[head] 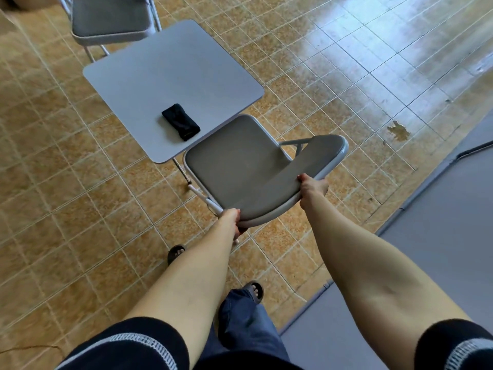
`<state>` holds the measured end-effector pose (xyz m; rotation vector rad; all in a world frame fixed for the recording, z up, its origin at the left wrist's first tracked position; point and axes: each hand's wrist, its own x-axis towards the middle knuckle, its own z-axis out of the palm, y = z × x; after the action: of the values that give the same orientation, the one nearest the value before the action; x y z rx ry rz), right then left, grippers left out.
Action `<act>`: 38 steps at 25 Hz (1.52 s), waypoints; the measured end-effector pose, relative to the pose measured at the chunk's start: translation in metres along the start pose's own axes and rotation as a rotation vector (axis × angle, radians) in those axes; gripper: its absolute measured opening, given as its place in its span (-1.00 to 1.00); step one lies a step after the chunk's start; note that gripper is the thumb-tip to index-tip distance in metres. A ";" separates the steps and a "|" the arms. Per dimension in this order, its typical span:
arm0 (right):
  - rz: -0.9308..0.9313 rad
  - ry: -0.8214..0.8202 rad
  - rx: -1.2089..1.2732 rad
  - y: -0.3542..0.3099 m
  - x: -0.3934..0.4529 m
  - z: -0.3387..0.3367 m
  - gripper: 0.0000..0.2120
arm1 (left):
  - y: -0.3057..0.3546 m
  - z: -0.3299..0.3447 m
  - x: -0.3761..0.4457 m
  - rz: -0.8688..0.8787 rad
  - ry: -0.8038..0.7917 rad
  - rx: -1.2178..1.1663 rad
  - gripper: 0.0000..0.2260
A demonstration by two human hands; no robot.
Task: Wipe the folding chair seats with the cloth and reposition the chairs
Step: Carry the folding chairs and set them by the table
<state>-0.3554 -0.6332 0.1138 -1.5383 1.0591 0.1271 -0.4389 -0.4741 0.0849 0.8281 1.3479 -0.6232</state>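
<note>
A grey folding chair (240, 161) stands in the middle of the view, its seat tucked against the near corner of a small grey table (165, 76). My left hand (231, 218) grips the near end of the chair's padded backrest. My right hand (313, 186) clasps the backrest farther right along its top edge. A folded black cloth (181, 121) lies on the table near its front corner, untouched by either hand. A second grey folding chair (109, 20) stands at the far side of the table, partly cut off by the top edge.
Tan tiled floor (66, 182) surrounds the furniture, with glare at the upper right. A large grey surface (440, 236) fills the right and lower right. My sandalled feet (253, 291) stand just behind the near chair.
</note>
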 end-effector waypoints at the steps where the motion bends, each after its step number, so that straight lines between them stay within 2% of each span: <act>1: -0.037 0.021 -0.140 -0.002 -0.001 -0.001 -0.48 | 0.000 -0.003 -0.001 0.004 -0.006 0.059 -0.72; 3: -0.151 0.068 -0.447 -0.007 -0.007 -0.004 -0.16 | 0.003 -0.011 -0.008 0.000 -0.004 0.246 -0.77; 4: -0.236 0.083 -0.570 -0.009 -0.010 -0.005 -0.10 | 0.007 -0.016 -0.008 0.028 0.008 0.381 -0.74; 6: -0.436 0.078 -0.782 -0.011 -0.017 -0.004 -0.11 | 0.022 -0.030 -0.008 0.232 0.101 0.728 -0.67; 8: -0.576 -0.007 -0.953 -0.016 -0.028 0.003 -0.18 | 0.048 -0.051 -0.014 0.467 0.243 1.041 -0.61; 13: -0.860 -0.198 -1.144 -0.056 -0.093 0.085 -0.21 | 0.173 -0.135 -0.072 0.916 0.421 1.460 -0.57; 15: -0.949 -0.283 -1.197 -0.076 -0.125 0.139 -0.25 | 0.230 -0.181 -0.096 1.037 0.496 1.511 -0.54; 18: -1.035 -0.408 -1.243 -0.106 -0.174 0.224 -0.31 | 0.308 -0.249 -0.128 1.099 0.613 1.551 -0.49; 23: -1.221 -0.481 -1.275 -0.146 -0.246 0.335 -0.35 | 0.394 -0.334 -0.158 1.083 0.749 1.540 -0.47; 30: -1.280 -0.517 -1.331 -0.193 -0.260 0.459 -0.30 | 0.489 -0.373 -0.151 1.052 0.761 1.585 -0.46; 35: -1.301 -0.530 -1.321 -0.238 -0.236 0.571 -0.35 | 0.620 -0.393 -0.124 1.016 0.774 1.598 -0.45; 38: -1.253 -0.563 -1.325 -0.283 -0.223 0.649 -0.40 | 0.709 -0.392 -0.117 1.016 0.770 1.584 -0.44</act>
<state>0.0084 -0.0051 0.2695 -2.7950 -0.7791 0.3870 -0.1179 0.2468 0.3014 2.9949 0.5794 -0.4361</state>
